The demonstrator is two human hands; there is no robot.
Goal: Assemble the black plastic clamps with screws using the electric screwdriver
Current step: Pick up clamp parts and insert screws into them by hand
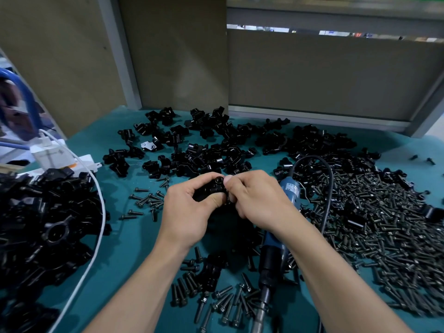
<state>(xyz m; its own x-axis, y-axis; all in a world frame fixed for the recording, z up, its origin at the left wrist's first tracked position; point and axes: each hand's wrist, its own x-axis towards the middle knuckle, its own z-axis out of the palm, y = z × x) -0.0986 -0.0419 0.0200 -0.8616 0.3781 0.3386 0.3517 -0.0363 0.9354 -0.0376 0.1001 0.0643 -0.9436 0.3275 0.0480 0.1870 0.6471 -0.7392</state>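
A black plastic clamp [214, 187] is held between both hands above the middle of the teal table [115, 239]. My left hand [187, 211] grips it from the left, thumb underneath. My right hand [254, 200] pinches its right side with thumb and fingers. The blue electric screwdriver [276, 251] lies on the table under my right forearm, tip toward me, cord looping away. A large heap of dark screws [374, 222] fills the right side. Loose screws [216, 301] lie near the front, and more [146, 203] sit left of my hands.
Several loose black clamp parts [211, 145] are spread across the back of the table. A pile of black clamps [45, 227] sits at the left with a white cable [96, 236] across it. A white power strip [52, 157] lies at the far left. Brown panels close off the back.
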